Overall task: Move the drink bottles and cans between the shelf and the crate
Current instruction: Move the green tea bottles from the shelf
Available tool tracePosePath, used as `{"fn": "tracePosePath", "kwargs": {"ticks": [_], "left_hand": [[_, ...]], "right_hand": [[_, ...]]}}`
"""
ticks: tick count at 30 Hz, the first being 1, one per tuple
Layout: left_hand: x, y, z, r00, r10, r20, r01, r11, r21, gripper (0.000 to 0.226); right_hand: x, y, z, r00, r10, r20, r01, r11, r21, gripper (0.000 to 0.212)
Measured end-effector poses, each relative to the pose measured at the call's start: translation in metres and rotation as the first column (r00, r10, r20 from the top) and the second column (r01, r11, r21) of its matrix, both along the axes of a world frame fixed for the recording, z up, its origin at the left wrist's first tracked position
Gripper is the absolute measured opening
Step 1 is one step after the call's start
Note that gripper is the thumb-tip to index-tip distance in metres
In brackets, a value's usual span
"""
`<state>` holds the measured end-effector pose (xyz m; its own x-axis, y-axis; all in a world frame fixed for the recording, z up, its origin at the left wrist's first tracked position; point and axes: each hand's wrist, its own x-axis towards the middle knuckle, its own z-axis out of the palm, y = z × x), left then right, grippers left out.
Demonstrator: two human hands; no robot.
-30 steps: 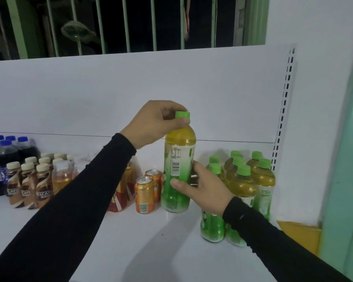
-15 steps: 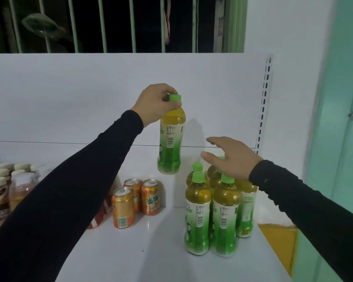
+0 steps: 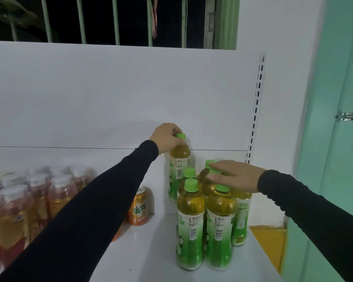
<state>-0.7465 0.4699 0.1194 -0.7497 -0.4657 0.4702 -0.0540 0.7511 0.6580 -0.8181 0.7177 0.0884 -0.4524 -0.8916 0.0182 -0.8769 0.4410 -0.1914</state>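
My left hand (image 3: 166, 139) grips a green tea bottle (image 3: 178, 159) by its green cap, at the back of the white shelf (image 3: 143, 251), just behind a cluster of several like bottles (image 3: 204, 220). Whether its base touches the shelf is hidden by the bottles in front. My right hand (image 3: 232, 176) lies flat on the green caps of the cluster, fingers stretched out to the left. An orange can (image 3: 140, 206) stands left of the cluster, partly behind my left sleeve. No crate is in view.
Several pale-capped bottles of amber and red drink (image 3: 18, 210) crowd the shelf's left side. The white back panel (image 3: 110, 94) rises behind, with a slotted upright (image 3: 256, 106) at its right. A teal door (image 3: 334, 139) and yellow floor patch (image 3: 267, 241) lie beyond the shelf's right end.
My left hand has lowered the bottle from mid-air down behind the cluster. My right hand has dropped onto the cluster's caps. The view has swung right.
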Motion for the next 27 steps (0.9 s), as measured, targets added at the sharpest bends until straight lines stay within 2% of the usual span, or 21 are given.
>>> {"fn": "tracePosePath", "kwargs": {"ticks": [3, 9, 14, 16, 18, 25, 27], "left_hand": [[-0.006, 0.001, -0.018, 0.999, -0.035, 0.023, 0.034, 0.998, 0.052, 0.022], [-0.017, 0.013, -0.046, 0.994, -0.08, 0.081, 0.071, 0.991, 0.112, 0.024], [-0.018, 0.018, -0.057, 0.983, -0.116, 0.139, 0.098, 0.986, 0.134, 0.04], [-0.019, 0.017, -0.059, 0.981, -0.127, 0.15, 0.102, 0.981, 0.164, 0.028], [-0.019, 0.015, -0.061, 0.978, -0.131, 0.163, 0.098, 0.976, 0.193, 0.02], [-0.017, 0.01, -0.06, 0.97, -0.143, 0.195, 0.106, 0.976, 0.191, 0.02], [-0.017, 0.011, -0.056, 0.967, -0.146, 0.211, 0.107, 0.977, 0.187, 0.029]], "right_hand": [[-0.001, 0.0, -0.003, 1.0, -0.005, 0.011, 0.005, 1.0, 0.008, 0.095], [-0.002, 0.001, -0.011, 0.999, 0.007, -0.038, -0.007, 1.0, 0.001, 0.09], [-0.006, -0.002, -0.015, 0.998, 0.001, -0.061, -0.001, 1.0, 0.007, 0.091], [-0.007, -0.002, -0.016, 0.998, 0.0, -0.07, 0.0, 1.0, 0.008, 0.084], [-0.006, -0.002, -0.016, 0.997, 0.008, -0.073, -0.008, 1.0, 0.007, 0.087], [-0.006, -0.002, -0.018, 0.996, 0.027, -0.09, -0.029, 0.999, -0.023, 0.094], [-0.007, -0.002, -0.019, 0.995, 0.026, -0.095, -0.03, 0.999, -0.042, 0.093]]}}
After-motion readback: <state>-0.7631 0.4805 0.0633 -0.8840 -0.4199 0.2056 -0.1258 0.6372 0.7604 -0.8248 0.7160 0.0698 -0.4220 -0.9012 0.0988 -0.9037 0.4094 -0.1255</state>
